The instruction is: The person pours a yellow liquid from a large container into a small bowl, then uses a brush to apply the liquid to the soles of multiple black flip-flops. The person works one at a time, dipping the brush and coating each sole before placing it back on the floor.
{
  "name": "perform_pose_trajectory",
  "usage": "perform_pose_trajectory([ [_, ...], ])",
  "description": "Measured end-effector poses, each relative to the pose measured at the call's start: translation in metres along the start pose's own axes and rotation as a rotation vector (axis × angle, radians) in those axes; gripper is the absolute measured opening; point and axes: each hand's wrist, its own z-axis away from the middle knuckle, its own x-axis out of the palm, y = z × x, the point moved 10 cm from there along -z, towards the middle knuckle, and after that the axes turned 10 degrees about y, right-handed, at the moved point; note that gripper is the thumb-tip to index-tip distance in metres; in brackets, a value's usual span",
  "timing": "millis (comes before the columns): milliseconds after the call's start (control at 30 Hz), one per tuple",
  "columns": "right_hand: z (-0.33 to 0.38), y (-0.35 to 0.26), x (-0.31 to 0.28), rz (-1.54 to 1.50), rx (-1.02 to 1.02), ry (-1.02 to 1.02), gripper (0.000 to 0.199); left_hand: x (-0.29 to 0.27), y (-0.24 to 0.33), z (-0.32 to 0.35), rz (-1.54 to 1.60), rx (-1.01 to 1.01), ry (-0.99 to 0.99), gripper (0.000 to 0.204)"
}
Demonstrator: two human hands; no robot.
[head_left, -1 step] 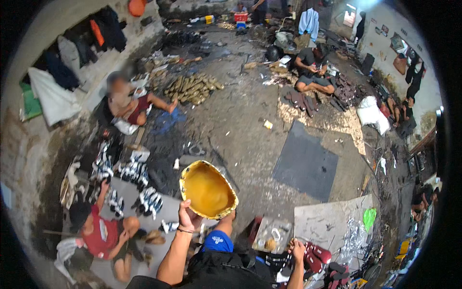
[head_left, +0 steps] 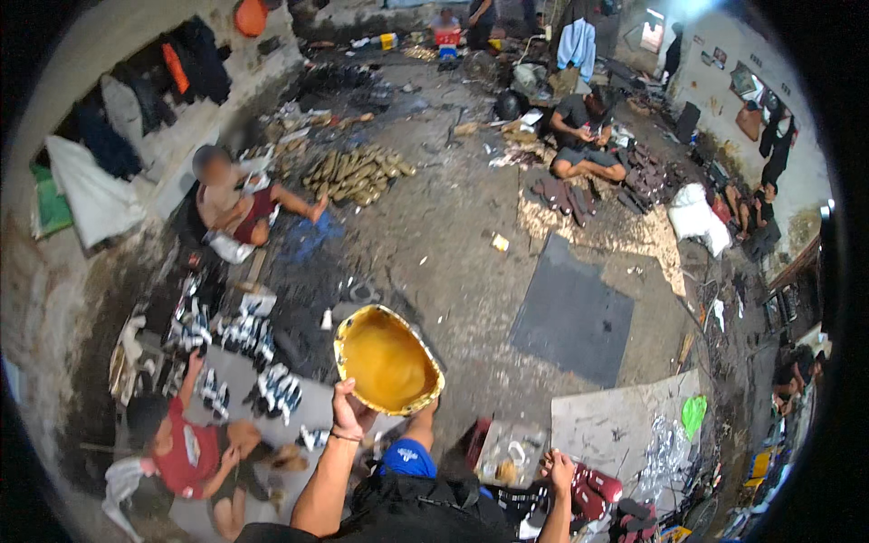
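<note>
My left hand (head_left: 353,412) is closed on the near left rim of a rounded, bowl-like container (head_left: 385,362). Thick yellow-amber stuff coats its inside, and its pale rim is crusted with dark spots. Lower right, my right hand (head_left: 558,471) has its fingers curled together; what they hold, if anything, is too small to make out. Dark red footwear pieces (head_left: 597,489) lie right beside that hand. Just left of it sits a shallow clear box (head_left: 511,452) with a tan lump and small items inside.
A person in a red shirt (head_left: 190,448) sits at lower left near rows of black-and-white sandals (head_left: 276,389). Another sits by a pile of brownish pieces (head_left: 358,172); a third works beyond a dark mat (head_left: 575,312). A pale board (head_left: 625,421) bears clear plastic and a green bag.
The whole view has shifted slightly, with the surroundings sliding a little left. My left hand still grips the container, and my right hand's pose looks the same.
</note>
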Motion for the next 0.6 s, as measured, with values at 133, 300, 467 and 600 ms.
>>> perform_pose_trajectory([
  [133, -0.095, -0.105, 0.103, -0.033, -0.181, 0.068, 0.032, 0.085, 0.034, -0.136, -0.056, 0.004, -0.043, 0.067],
  [300, -0.133, -0.129, 0.234, 0.497, -0.118, -0.151, 0.048, 0.151, 0.087, -0.294, -0.066, -0.023, -0.003, 0.063],
  [467, -0.221, -0.208, 0.419, 0.676, -0.079, -0.268, 0.041, 0.243, 0.14, -0.435, 0.022, 0.009, 0.032, 0.062],
  [600, -0.333, -0.274, 0.526, 0.721, -0.084, -0.281, 0.041, 0.292, 0.157, -0.575, 0.048, 0.026, 0.054, 0.061],
])
